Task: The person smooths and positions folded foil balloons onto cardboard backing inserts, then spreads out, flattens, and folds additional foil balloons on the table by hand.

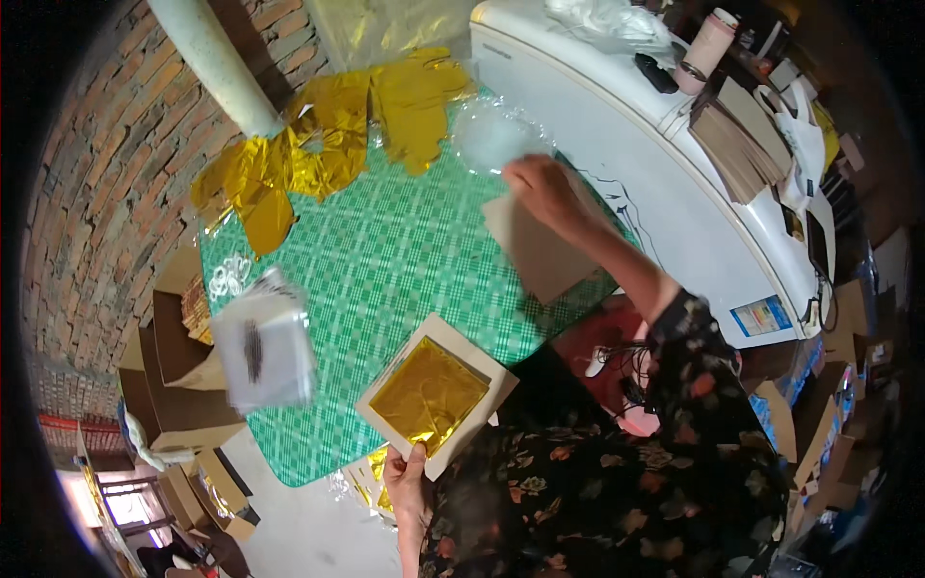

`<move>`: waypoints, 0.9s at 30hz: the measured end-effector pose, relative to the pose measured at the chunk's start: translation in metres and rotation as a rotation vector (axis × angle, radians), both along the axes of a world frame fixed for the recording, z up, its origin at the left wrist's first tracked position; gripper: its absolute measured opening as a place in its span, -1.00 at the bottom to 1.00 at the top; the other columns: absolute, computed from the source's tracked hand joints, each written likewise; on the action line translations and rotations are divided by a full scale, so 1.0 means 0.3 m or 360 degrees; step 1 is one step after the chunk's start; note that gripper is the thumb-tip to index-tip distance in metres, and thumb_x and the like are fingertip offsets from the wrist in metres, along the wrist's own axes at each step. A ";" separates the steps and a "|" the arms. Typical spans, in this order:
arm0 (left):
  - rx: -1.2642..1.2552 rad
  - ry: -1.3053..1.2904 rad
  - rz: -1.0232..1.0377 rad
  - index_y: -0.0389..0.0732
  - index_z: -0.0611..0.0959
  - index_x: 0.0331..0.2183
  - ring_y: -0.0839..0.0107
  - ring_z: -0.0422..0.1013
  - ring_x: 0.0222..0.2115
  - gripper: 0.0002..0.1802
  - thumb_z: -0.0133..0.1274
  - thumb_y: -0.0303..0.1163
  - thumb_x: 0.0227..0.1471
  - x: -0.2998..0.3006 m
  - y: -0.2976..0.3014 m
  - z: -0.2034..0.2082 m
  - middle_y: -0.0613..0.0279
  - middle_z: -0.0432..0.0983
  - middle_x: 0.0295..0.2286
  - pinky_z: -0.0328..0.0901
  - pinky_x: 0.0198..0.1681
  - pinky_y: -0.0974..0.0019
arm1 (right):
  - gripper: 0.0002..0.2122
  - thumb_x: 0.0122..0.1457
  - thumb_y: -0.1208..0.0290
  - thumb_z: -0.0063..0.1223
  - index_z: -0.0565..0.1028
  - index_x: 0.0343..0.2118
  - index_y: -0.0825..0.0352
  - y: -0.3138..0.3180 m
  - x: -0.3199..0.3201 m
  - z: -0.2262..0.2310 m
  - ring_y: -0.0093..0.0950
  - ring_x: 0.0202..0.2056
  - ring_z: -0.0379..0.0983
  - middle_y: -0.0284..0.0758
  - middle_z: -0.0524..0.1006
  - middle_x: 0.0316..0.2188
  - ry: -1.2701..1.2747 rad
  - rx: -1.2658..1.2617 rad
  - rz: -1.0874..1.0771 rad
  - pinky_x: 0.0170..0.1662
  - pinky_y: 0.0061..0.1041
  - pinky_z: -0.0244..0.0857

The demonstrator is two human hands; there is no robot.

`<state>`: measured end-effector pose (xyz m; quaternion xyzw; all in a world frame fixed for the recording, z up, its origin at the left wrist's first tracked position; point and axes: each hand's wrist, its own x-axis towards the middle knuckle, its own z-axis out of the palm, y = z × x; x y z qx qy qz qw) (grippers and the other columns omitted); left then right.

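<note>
My left hand (409,482) grips a beige card (479,358) by its near edge, the thumb on top. A square of shiny gold foil (424,393) lies on that card, which is held at the near edge of the table. My right hand (540,185) reaches to the far right of the table, its fingers closed together beside a round clear plastic piece (496,135). Whether they pinch anything is hard to see. Under my right forearm lies a beige board or stack of boards (535,246), partly hidden by the arm.
The table has a green checked cloth (385,241). Gold foil sheets (332,144) drape across its far side. A stack of clear plastic bags (265,352) and white cord (229,276) sit at left. Beyond are open cardboard boxes (188,414); a white freezer (636,144) borders the right.
</note>
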<state>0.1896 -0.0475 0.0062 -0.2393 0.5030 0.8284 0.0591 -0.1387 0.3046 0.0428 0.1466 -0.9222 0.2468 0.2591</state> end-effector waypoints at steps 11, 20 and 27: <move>-0.0085 -0.0147 0.0078 -0.29 0.52 0.08 0.42 0.44 -0.08 -0.58 0.16 -0.51 0.18 0.027 -0.001 -0.055 0.25 0.55 -0.05 0.24 0.09 0.30 | -0.94 -0.08 0.43 0.15 0.61 -0.61 0.21 -0.007 -0.412 -0.155 -0.25 -0.45 0.58 -0.26 0.61 -0.54 0.0267 0.0820 -0.0650 -0.44 -0.25 0.44; -0.0092 -0.0157 -0.0029 -0.30 0.47 0.15 0.40 0.39 0.02 -0.53 0.10 -0.53 0.21 -0.011 0.013 -0.002 0.22 0.52 0.01 0.20 0.16 0.29 | -0.76 0.30 0.27 -0.13 0.58 -0.33 0.23 0.064 -0.322 -0.046 -0.08 -0.41 0.56 -0.16 0.62 -0.45 -0.0099 0.0614 -0.0816 -0.36 -0.17 0.44; 0.0017 -0.0094 0.0107 -0.28 0.51 0.14 0.46 0.43 -0.03 -0.54 0.11 -0.47 0.23 0.002 0.024 -0.032 0.28 0.56 -0.02 0.24 0.13 0.31 | -0.87 0.27 0.56 0.08 0.59 -0.17 0.41 -0.174 0.318 0.040 -0.51 -0.35 0.57 -0.35 0.64 -0.35 -0.0145 -0.0827 0.0615 -0.26 -0.53 0.45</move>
